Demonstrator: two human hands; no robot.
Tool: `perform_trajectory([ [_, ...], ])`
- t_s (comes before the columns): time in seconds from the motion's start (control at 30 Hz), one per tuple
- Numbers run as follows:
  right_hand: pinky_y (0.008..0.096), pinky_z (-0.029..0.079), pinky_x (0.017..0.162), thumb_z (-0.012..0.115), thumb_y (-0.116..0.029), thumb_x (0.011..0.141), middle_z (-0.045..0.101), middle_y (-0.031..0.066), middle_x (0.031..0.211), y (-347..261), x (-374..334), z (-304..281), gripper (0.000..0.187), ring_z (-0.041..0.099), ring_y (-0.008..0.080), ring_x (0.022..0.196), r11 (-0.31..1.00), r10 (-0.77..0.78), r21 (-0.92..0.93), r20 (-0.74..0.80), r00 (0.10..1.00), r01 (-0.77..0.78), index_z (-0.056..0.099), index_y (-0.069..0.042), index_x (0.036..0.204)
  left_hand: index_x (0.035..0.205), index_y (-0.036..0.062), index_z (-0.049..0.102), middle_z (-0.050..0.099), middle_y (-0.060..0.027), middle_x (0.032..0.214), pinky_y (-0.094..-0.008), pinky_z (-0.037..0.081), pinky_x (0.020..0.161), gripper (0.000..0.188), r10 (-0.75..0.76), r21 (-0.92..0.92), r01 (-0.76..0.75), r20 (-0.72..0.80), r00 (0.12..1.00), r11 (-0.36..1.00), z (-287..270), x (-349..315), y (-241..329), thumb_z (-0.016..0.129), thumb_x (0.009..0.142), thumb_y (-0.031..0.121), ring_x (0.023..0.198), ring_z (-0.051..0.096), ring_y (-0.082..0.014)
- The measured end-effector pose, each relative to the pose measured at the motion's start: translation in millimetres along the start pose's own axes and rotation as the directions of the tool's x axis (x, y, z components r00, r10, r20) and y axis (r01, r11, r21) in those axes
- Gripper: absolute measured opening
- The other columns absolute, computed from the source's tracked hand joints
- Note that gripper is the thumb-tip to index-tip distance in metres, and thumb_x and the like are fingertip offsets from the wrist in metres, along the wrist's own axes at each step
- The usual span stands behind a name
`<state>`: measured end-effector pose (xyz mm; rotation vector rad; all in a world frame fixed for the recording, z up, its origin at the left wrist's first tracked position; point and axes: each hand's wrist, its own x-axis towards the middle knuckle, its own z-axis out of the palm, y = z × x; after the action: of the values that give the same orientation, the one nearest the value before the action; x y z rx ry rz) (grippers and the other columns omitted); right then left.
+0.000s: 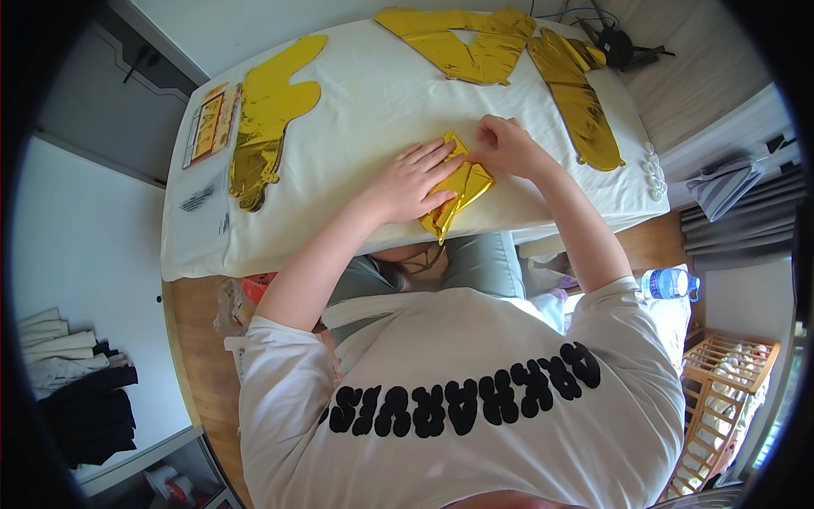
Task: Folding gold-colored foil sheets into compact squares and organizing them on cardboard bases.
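Observation:
A flat gold foil balloon (pixel 468 184), folded into a small packet, lies near the front edge of the white-covered table (pixel 356 119). Across its left side my left hand (pixel 413 181) rests palm down, fingers spread out flat. My right hand (pixel 515 149) is at the packet's upper right edge, thumb and fingers closed in a pinch on the foil. Its fingertips partly hide what they grip. Farther off lie more uninflated gold foil balloons: one at the left (pixel 270 110), one at the far middle (pixel 483 64) and one at the right (pixel 577 97).
On the table's left side are a printed card packet (pixel 212 123) and a clear plastic bag (pixel 203 204). A string of small white pieces (pixel 655 174) lies by the right edge. Behind stands a black device with cables (pixel 617 44). A water bottle (pixel 666 283) is at my right.

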<state>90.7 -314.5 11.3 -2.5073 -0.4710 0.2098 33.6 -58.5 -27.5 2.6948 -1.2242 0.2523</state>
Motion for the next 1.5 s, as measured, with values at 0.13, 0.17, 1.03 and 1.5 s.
perform_trajectory([
  [0.13,0.0371,0.049,0.091,0.088,-0.026,0.079,0.067,0.008,0.1,-6.1,1.2,-1.6,0.038,0.057,0.0263,0.103,1.0,0.012,-0.017,0.001,1.0,-0.012,0.064,-0.008,0.102,0.16,0.0116,0.041,0.04,-0.0186,0.166,-0.0484,0.028,0.127,0.066,-0.024,-0.007,0.024,0.006,1.0,1.0,-0.1,0.3,5.1,0.049,0.107,0.05,0.154,0.036,-0.034],
  [0.17,0.0384,0.05,0.09,0.087,-0.022,0.08,0.067,0.0092,0.101,-8.6,-1.5,-0.7,0.033,0.058,0.0285,0.101,0.999,-0.024,-0.026,-0.041,0.999,0.023,0.065,-0.007,0.1,0.16,0.0109,0.041,0.039,-0.019,0.166,-0.049,0.028,0.127,0.066,-0.068,-0.022,0.068,-0.002,0.998,0.997,2.0,-0.3,7.9,0.049,0.107,0.05,0.155,0.035,-0.0344],
  [1.03,0.0443,0.055,0.103,0.076,-0.005,0.087,0.074,0.0123,0.12,5.6,-77.6,12.1,0.023,0.067,0.0321,0.121,0.761,-0.647,-0.003,-0.059,0.76,0.648,0.077,-0.005,0.109,0.156,0.0154,0.05,0.044,-0.0048,0.165,-0.0518,0.029,0.126,0.05,0.057,0.088,-0.055,-0.019,0.998,0.995,-15.7,13.5,-5.4,0.055,0.108,0.028,0.154,0.037,-0.0273],
  [1.5,0.0403,0.057,0.081,0.066,-0.006,0.097,0.073,0.0185,0.105,-12.5,-71.4,15.2,0.015,0.071,0.0364,0.091,0.907,-0.374,0.154,-0.137,0.917,0.393,0.07,0.0,0.111,0.16,0.0139,0.043,0.038,-0.0063,0.169,-0.0463,0.026,0.13,0.055,0.058,-0.207,-0.044,0.061,0.996,0.977,-7.7,14.5,-12.7,0.054,0.106,0.018,0.157,0.032,-0.0279],
])
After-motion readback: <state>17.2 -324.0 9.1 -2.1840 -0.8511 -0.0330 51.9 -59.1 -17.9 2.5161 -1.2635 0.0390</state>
